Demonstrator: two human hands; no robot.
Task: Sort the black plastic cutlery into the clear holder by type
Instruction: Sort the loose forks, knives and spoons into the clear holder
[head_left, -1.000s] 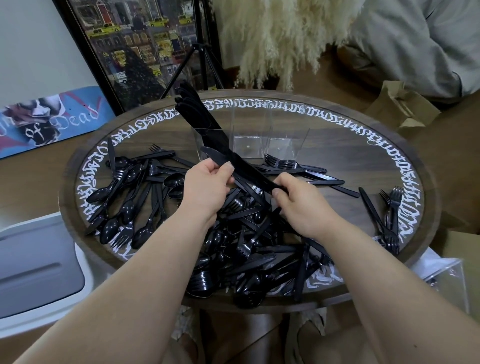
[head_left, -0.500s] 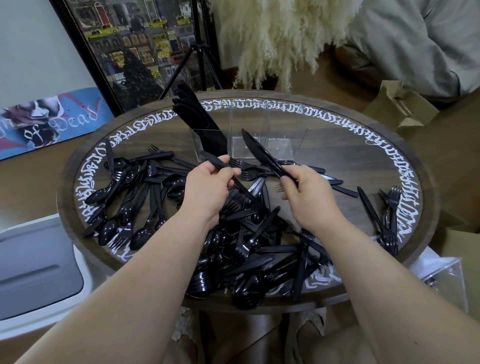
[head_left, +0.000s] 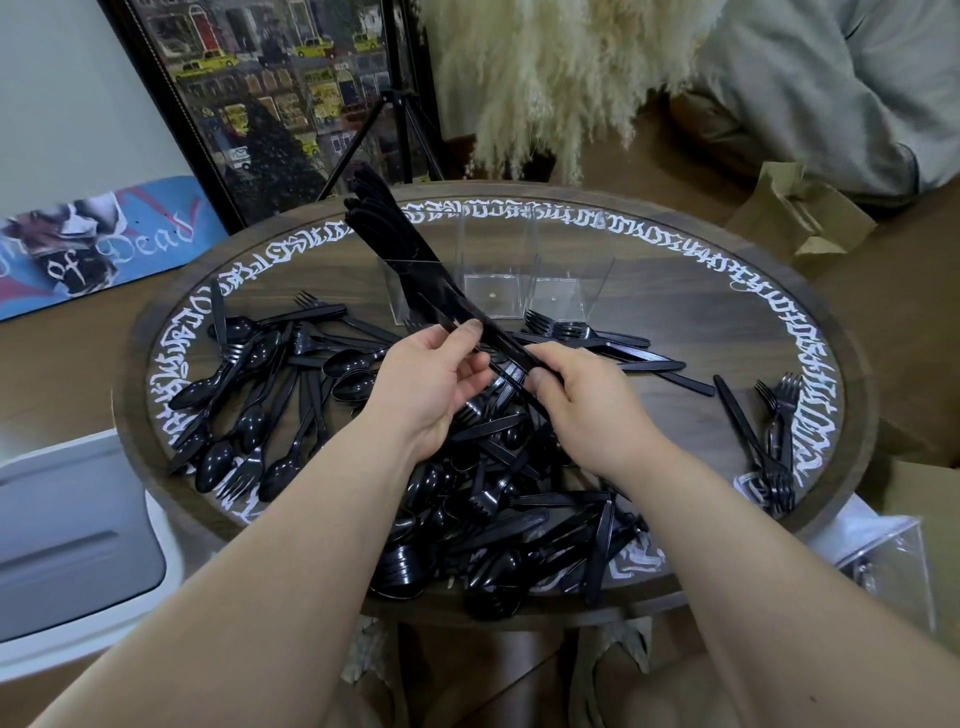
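A clear three-compartment holder (head_left: 571, 280) stands at the middle back of the round table. Its left compartment holds several black knives (head_left: 384, 223) leaning up and left; the middle and right compartments look bare. My left hand (head_left: 431, 382) and my right hand (head_left: 587, 402) meet above the table's middle, both gripping a small bundle of black knives (head_left: 467, 319) that points toward the holder. Below them lies a big pile of mixed black cutlery (head_left: 498, 519).
Spoons and forks (head_left: 249, 405) are spread over the table's left. Forks and a knife (head_left: 774, 436) lie at the right rim, more forks (head_left: 576, 332) in front of the holder. A cardboard box (head_left: 800, 218), a tripod (head_left: 395, 124) and a white bin (head_left: 72, 540) surround the table (head_left: 675, 249).
My right hand brought its knife left and joined it to the knife in my left hand. Both hands now hold the knives together.
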